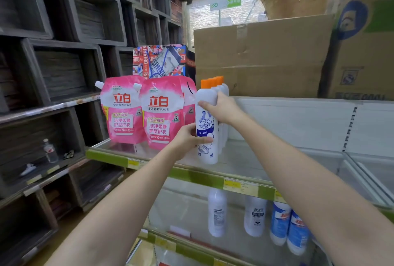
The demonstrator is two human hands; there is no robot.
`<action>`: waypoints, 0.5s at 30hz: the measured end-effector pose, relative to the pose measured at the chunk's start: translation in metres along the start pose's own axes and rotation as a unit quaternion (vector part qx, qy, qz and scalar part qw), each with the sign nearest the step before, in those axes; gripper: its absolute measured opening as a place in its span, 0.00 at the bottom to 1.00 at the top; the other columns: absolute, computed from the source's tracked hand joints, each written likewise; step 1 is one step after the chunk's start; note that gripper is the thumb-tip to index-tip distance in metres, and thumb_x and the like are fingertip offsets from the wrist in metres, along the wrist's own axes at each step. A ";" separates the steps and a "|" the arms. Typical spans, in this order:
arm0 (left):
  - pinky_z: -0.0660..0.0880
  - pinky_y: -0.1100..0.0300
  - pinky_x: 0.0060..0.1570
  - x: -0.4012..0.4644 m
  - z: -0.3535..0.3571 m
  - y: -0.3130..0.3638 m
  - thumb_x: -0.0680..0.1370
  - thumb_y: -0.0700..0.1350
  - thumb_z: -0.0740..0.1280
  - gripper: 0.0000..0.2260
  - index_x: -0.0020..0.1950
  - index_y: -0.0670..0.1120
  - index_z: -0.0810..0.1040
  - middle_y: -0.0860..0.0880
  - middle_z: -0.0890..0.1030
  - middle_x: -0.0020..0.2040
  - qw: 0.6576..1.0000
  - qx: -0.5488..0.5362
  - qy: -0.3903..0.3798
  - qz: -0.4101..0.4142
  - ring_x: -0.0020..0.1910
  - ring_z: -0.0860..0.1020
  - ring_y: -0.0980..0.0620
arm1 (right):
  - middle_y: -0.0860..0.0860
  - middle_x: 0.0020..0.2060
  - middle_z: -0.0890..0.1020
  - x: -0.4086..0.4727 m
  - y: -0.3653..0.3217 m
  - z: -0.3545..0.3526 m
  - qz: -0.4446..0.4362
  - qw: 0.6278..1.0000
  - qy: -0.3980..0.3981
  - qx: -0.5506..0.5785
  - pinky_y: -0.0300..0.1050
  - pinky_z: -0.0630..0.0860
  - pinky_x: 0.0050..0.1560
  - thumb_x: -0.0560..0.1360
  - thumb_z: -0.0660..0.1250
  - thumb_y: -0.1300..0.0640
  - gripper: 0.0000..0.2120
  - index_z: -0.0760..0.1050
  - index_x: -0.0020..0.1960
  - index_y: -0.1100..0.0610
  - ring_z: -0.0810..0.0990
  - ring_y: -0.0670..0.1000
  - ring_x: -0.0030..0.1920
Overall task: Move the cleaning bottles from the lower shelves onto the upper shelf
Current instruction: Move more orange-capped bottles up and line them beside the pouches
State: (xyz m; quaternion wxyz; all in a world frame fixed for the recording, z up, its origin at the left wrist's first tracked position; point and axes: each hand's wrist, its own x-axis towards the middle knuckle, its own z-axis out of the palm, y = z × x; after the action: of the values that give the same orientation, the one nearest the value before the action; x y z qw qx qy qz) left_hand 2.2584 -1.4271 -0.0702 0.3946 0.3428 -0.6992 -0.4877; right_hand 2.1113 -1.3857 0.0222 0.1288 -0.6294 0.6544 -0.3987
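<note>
Currently both hands are on the front white bottle [206,125] with the orange cap, standing on the upper shelf [241,159] at the head of a row. Left hand [187,138] wraps the lower body, right hand [221,108] curls round the shoulder.

Risks, as I judge them:
- Bottle sits close to the shelf's front lip; let go while it's tilted and it could tip forward off the edge.
- A shove backward could knock over the row behind it, since they stand touching.
- Left forearm is just beside the pink pouches [147,112]; pulling back wide could drag one down.

Counts:
- Orange-capped bottles on upper shelf: three caps plain, possibly a fourth hidden behind.
- Pink pouches: two in front, a third edge behind.
- Lower shelf [187,208]: four bottles left, two white bottles [217,212], two blue-labelled bottles [287,225].
- Cardboard boxes [262,59] behind: two.
</note>
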 end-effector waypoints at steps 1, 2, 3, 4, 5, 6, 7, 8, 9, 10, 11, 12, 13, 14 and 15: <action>0.80 0.45 0.58 0.002 0.000 -0.001 0.71 0.36 0.78 0.21 0.62 0.43 0.80 0.46 0.86 0.54 1.000 0.007 -0.005 0.005 0.55 0.84 0.42 | 0.56 0.55 0.81 0.000 0.002 -0.001 0.019 1.000 -0.007 -0.007 0.53 0.84 0.45 0.77 0.66 0.36 0.36 0.61 0.75 0.56 0.84 0.55 0.46; 0.81 0.46 0.56 0.004 0.000 -0.001 0.71 0.38 0.79 0.21 0.62 0.43 0.80 0.46 0.86 0.54 1.000 0.013 -0.004 0.005 0.54 0.84 0.43 | 0.56 0.54 0.82 -0.001 0.004 -0.003 0.032 0.999 -0.017 -0.014 0.54 0.85 0.44 0.76 0.67 0.36 0.32 0.65 0.70 0.57 0.85 0.55 0.44; 0.82 0.48 0.55 0.006 0.001 -0.002 0.70 0.39 0.79 0.22 0.62 0.44 0.79 0.47 0.86 0.54 1.000 0.015 -0.001 0.004 0.54 0.84 0.44 | 0.55 0.53 0.83 -0.003 0.006 -0.003 0.038 0.999 -0.025 -0.017 0.54 0.85 0.42 0.77 0.68 0.38 0.28 0.68 0.65 0.57 0.85 0.55 0.43; 0.82 0.48 0.55 0.009 0.001 -0.003 0.70 0.40 0.80 0.22 0.62 0.45 0.79 0.47 0.86 0.54 1.000 0.019 0.004 0.001 0.54 0.84 0.44 | 0.54 0.52 0.83 -0.005 0.009 -0.003 0.039 0.999 -0.029 -0.011 0.53 0.85 0.40 0.77 0.68 0.40 0.24 0.68 0.61 0.57 0.85 0.55 0.42; 0.82 0.47 0.55 0.010 0.001 -0.004 0.70 0.42 0.80 0.23 0.62 0.47 0.79 0.48 0.86 0.54 1.000 0.029 0.006 -0.001 0.54 0.84 0.45 | 0.54 0.53 0.82 -0.007 0.013 -0.001 0.037 0.999 -0.029 0.003 0.52 0.85 0.39 0.78 0.69 0.42 0.21 0.69 0.59 0.56 0.85 0.55 0.44; 0.82 0.46 0.55 0.011 0.001 -0.005 0.69 0.46 0.81 0.24 0.62 0.48 0.78 0.49 0.86 0.54 0.999 0.046 0.007 -0.001 0.53 0.84 0.46 | 0.55 0.54 0.82 -0.010 0.016 0.001 0.037 0.999 -0.027 0.013 0.52 0.85 0.39 0.78 0.69 0.44 0.18 0.69 0.58 0.56 0.85 0.55 0.46; 0.82 0.47 0.53 0.013 0.000 -0.005 0.69 0.49 0.81 0.25 0.63 0.50 0.77 0.50 0.86 0.54 0.997 0.071 0.009 -0.001 0.53 0.84 0.48 | 0.55 0.56 0.81 -0.012 0.020 0.005 0.035 0.999 -0.021 0.015 0.53 0.85 0.40 0.79 0.69 0.45 0.17 0.69 0.58 0.55 0.84 0.56 0.48; 0.83 0.48 0.51 0.012 0.000 -0.003 0.69 0.52 0.80 0.26 0.64 0.51 0.76 0.51 0.85 0.54 0.995 0.099 0.012 -0.001 0.52 0.84 0.50 | 0.56 0.56 0.81 -0.015 0.023 0.008 0.034 0.999 -0.015 0.007 0.54 0.85 0.42 0.79 0.68 0.45 0.16 0.69 0.57 0.55 0.83 0.57 0.49; 0.83 0.49 0.48 0.011 0.000 -0.001 0.71 0.53 0.79 0.26 0.65 0.51 0.75 0.51 0.85 0.55 0.992 0.127 0.015 -0.003 0.52 0.84 0.51 | 0.56 0.56 0.80 -0.017 0.025 0.012 0.031 0.999 -0.007 0.000 0.55 0.85 0.43 0.80 0.67 0.44 0.16 0.68 0.56 0.55 0.83 0.58 0.49; 0.83 0.49 0.47 0.011 0.000 0.001 0.72 0.53 0.78 0.26 0.66 0.51 0.73 0.51 0.84 0.56 0.989 0.148 0.016 -0.006 0.52 0.83 0.51 | 0.56 0.56 0.79 -0.019 0.026 0.015 0.031 1.000 0.001 -0.005 0.55 0.84 0.44 0.79 0.67 0.43 0.17 0.67 0.56 0.54 0.82 0.58 0.48; 0.84 0.49 0.47 0.011 0.000 0.004 0.73 0.53 0.77 0.25 0.67 0.51 0.72 0.51 0.83 0.56 0.986 0.164 0.014 -0.011 0.53 0.82 0.51 | 0.56 0.57 0.79 -0.021 0.027 0.016 0.030 0.999 0.010 -0.007 0.56 0.84 0.45 0.79 0.67 0.42 0.17 0.67 0.56 0.54 0.82 0.57 0.48; 0.84 0.48 0.47 0.010 0.000 0.007 0.74 0.52 0.77 0.25 0.67 0.51 0.72 0.51 0.83 0.57 0.984 0.180 0.010 -0.014 0.53 0.82 0.51 | 0.56 0.57 0.79 -0.023 0.027 0.017 0.034 0.999 0.013 -0.007 0.58 0.84 0.45 0.79 0.67 0.42 0.19 0.67 0.57 0.54 0.82 0.58 0.48; 0.84 0.48 0.48 0.007 0.000 0.010 0.74 0.52 0.76 0.26 0.68 0.51 0.71 0.51 0.82 0.58 0.980 0.196 0.005 -0.016 0.54 0.82 0.50 | 0.57 0.57 0.79 -0.024 0.028 0.017 0.039 0.999 0.015 -0.005 0.59 0.84 0.44 0.78 0.67 0.41 0.21 0.67 0.59 0.55 0.82 0.58 0.48; 0.84 0.48 0.48 0.005 0.000 0.013 0.74 0.52 0.76 0.26 0.69 0.51 0.71 0.51 0.82 0.58 0.977 0.211 0.001 -0.017 0.55 0.81 0.50 | 0.56 0.56 0.78 -0.026 0.027 0.016 0.047 0.999 0.014 -0.004 0.59 0.84 0.43 0.78 0.68 0.41 0.23 0.67 0.61 0.57 0.82 0.59 0.46; 0.83 0.49 0.48 0.003 0.000 0.015 0.74 0.51 0.76 0.26 0.69 0.51 0.71 0.51 0.82 0.59 0.975 0.223 -0.003 -0.019 0.55 0.81 0.49 | 0.56 0.56 0.78 -0.029 0.026 0.014 0.051 0.999 0.011 -0.004 0.58 0.84 0.42 0.77 0.69 0.41 0.25 0.66 0.62 0.57 0.83 0.58 0.46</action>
State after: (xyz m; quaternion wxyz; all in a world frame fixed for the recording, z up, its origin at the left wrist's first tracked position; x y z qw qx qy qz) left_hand 2.2554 -1.4248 -0.0550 0.2968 0.4337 -0.7851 -0.3277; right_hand 2.1066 -1.3671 -0.0143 0.1390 -0.5912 0.6888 -0.3959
